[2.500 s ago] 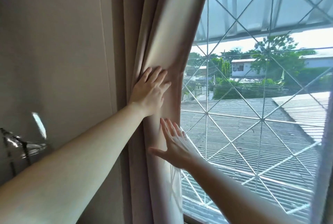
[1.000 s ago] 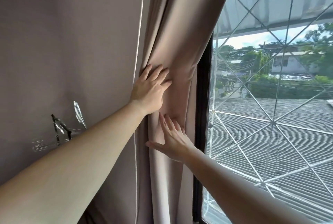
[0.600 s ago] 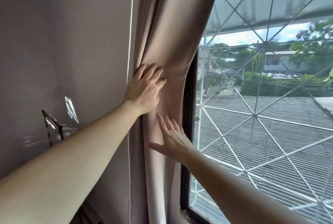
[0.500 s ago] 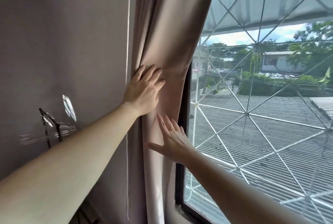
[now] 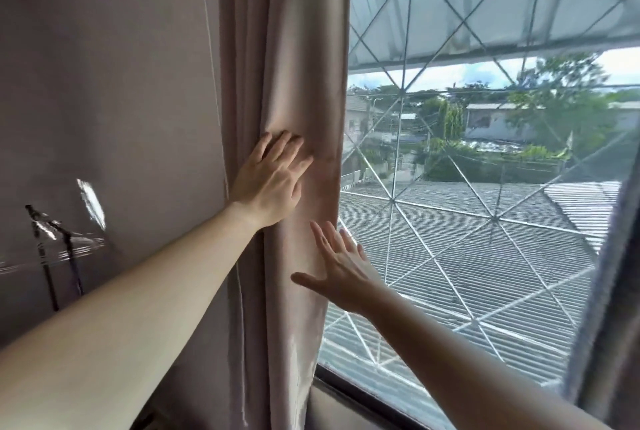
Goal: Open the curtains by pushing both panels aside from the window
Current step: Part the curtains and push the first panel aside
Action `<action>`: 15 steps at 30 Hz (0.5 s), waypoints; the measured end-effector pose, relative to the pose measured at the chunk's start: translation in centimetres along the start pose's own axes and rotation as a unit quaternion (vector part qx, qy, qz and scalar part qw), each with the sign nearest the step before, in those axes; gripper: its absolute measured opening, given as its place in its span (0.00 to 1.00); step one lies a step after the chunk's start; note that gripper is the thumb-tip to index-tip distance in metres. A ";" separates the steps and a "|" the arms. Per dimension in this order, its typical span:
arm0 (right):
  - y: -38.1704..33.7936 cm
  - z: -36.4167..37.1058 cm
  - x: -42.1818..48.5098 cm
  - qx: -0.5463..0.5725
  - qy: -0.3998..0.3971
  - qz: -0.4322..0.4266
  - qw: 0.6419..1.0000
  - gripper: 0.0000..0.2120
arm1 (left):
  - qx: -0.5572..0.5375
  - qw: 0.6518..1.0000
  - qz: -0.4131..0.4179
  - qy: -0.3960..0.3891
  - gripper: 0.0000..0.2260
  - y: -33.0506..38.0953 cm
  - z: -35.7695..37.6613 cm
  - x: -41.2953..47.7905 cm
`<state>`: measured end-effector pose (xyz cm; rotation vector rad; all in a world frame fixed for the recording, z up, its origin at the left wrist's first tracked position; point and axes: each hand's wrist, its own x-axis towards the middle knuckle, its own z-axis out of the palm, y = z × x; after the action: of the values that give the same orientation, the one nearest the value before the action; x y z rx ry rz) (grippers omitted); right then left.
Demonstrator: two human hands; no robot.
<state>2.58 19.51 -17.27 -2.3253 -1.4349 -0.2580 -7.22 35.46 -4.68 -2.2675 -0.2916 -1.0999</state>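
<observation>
The beige left curtain panel (image 5: 287, 48) hangs bunched in folds against the wall at the window's left side. My left hand (image 5: 268, 180) lies flat on it, fingers together, pressing the folds. My right hand (image 5: 337, 267) is lower and to the right, fingers spread, just off the panel's right edge and holding nothing. The window (image 5: 485, 187) shows bare glass with a white diamond grille. A blurred strip of the right curtain panel (image 5: 602, 308) hangs at the far right edge.
A plain wall (image 5: 104, 83) fills the left, with a thin white cord (image 5: 211, 48) running down beside the curtain. A dark stand (image 5: 52, 256) shows low on the left. The dark window frame and sill (image 5: 363, 398) run along the bottom.
My right hand has come off the curtain fold and now hovers beside its edge. My left hand still presses the panel. The view has swung right, showing the right panel's edge.
</observation>
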 end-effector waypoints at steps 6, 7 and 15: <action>2.6 -3.4 -5.6 -0.026 0.018 0.022 0.999 0.52 | -0.035 0.999 0.009 -0.014 0.25 5.0 -3.4 1.1; 3.1 -3.9 -6.5 -0.030 0.019 0.028 0.999 0.52 | -0.043 0.999 0.010 -0.015 0.25 5.9 -3.8 1.4; 7.6 -7.7 -14.1 -0.070 0.023 0.077 0.994 0.50 | -0.099 0.994 0.048 -0.020 0.28 14.5 -6.0 2.6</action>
<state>3.23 1.74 -17.03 -2.5105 -1.2436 -0.3767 -3.12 20.16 -5.90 -2.4524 -0.0901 -1.0757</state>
